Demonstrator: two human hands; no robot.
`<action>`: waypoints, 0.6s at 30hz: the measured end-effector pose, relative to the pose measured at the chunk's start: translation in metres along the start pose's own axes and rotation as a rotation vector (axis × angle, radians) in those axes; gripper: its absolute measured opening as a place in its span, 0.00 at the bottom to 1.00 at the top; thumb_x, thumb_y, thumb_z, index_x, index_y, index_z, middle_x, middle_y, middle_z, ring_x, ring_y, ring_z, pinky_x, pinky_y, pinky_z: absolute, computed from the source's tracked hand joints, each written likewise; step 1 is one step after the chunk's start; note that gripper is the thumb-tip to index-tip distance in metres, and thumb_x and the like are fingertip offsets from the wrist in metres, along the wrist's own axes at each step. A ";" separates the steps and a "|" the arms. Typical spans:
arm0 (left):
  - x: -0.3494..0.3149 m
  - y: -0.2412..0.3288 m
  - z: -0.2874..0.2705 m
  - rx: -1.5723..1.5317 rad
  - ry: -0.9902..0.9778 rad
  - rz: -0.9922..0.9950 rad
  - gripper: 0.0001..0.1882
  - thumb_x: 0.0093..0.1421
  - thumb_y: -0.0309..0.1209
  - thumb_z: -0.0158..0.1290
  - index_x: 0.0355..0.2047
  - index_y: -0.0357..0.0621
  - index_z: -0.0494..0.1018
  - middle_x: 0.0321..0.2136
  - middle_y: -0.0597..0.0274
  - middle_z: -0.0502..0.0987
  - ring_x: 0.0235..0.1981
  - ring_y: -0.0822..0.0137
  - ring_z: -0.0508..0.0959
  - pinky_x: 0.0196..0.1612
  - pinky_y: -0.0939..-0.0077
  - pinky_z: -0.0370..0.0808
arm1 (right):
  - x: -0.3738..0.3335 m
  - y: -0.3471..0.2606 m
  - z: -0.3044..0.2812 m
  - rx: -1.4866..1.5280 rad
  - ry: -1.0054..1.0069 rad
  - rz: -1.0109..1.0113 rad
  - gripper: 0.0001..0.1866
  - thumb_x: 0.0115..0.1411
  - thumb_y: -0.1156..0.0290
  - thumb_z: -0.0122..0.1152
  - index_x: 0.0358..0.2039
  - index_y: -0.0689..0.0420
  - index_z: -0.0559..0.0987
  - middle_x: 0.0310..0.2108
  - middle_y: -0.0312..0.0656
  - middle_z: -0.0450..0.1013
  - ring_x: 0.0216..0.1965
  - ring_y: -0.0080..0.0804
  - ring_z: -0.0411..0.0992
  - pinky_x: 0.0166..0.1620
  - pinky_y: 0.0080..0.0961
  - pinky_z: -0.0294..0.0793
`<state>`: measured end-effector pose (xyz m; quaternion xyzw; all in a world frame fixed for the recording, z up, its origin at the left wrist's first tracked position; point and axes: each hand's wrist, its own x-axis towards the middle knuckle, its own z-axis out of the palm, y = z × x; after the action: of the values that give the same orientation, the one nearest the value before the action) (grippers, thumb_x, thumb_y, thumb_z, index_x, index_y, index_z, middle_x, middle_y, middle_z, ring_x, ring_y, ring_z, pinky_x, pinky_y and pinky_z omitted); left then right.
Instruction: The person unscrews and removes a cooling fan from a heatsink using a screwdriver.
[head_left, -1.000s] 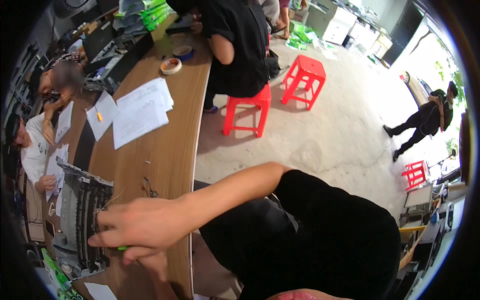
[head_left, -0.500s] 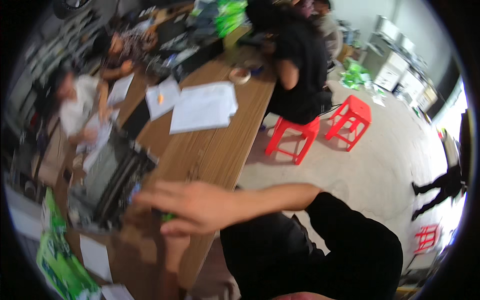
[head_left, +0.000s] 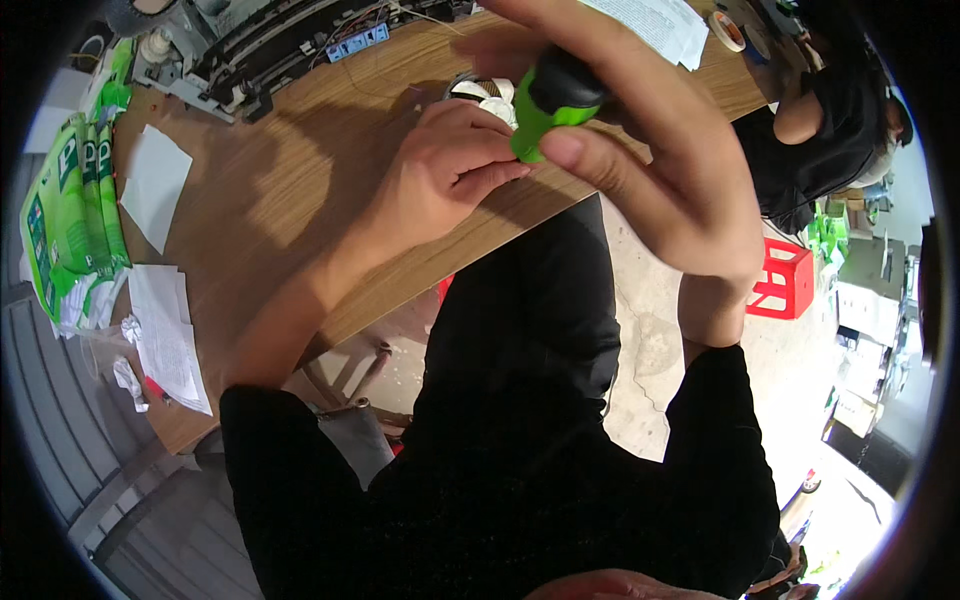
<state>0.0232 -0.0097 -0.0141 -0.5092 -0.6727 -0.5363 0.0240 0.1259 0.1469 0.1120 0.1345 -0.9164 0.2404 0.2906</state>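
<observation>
1. Both hands had come together over the wooden table; half a second before, only one arm stretched across the bench toward the dismantled metal chassis, so the work had shifted from reaching to close two-handed handling.
2. Right hand was curled round a screwdriver handle, green with a black cap, thumb pressed along its side and fingers wrapped over the top.
3. Left hand was pinched nearly closed, fingertips meeting at the handle's lower end beside a small white part; whether it gripped that part or only steadied it could not be told.
4. Long axis of the handle ran from upper right down to lower left, the working end aimed at the left fingertips; the shaft itself was hidden.
5. Green packets and loose papers lay well apart at the table's left end.
</observation>
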 end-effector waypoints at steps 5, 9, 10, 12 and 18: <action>0.001 -0.003 0.006 -0.060 -0.053 -0.007 0.06 0.57 0.28 0.67 0.35 0.44 0.83 0.35 0.63 0.82 0.43 0.58 0.80 0.51 0.62 0.73 | 0.004 -0.004 0.000 -0.158 -0.034 0.080 0.26 0.58 0.70 0.75 0.56 0.59 0.76 0.42 0.44 0.80 0.43 0.31 0.81 0.45 0.28 0.80; 0.004 -0.008 0.006 0.017 -0.013 0.139 0.06 0.58 0.29 0.66 0.34 0.44 0.82 0.34 0.63 0.82 0.41 0.57 0.79 0.53 0.61 0.71 | 0.000 0.013 0.002 0.493 0.012 0.040 0.29 0.57 0.70 0.76 0.58 0.60 0.76 0.43 0.44 0.80 0.44 0.30 0.81 0.47 0.24 0.80; 0.001 -0.008 0.005 0.022 -0.014 0.131 0.06 0.58 0.29 0.66 0.34 0.44 0.82 0.34 0.63 0.82 0.41 0.57 0.79 0.53 0.61 0.71 | -0.002 0.014 0.002 0.546 -0.029 0.030 0.30 0.57 0.71 0.77 0.58 0.61 0.76 0.43 0.44 0.80 0.44 0.29 0.81 0.47 0.23 0.79; 0.003 -0.005 0.004 -0.011 -0.027 0.093 0.06 0.58 0.29 0.66 0.35 0.45 0.83 0.34 0.63 0.82 0.42 0.57 0.80 0.53 0.61 0.71 | -0.001 0.007 -0.001 0.446 -0.036 0.098 0.30 0.57 0.72 0.77 0.58 0.61 0.75 0.42 0.44 0.80 0.44 0.29 0.80 0.47 0.23 0.79; 0.005 -0.004 0.002 0.000 -0.033 0.098 0.07 0.57 0.28 0.66 0.37 0.45 0.84 0.35 0.63 0.83 0.42 0.57 0.81 0.54 0.61 0.72 | -0.007 0.005 -0.002 0.224 -0.019 0.098 0.28 0.57 0.75 0.75 0.57 0.61 0.75 0.41 0.43 0.80 0.41 0.27 0.81 0.46 0.22 0.80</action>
<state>0.0193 -0.0052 -0.0146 -0.5503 -0.6474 -0.5259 0.0390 0.1312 0.1528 0.1077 0.1235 -0.8920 0.3539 0.2528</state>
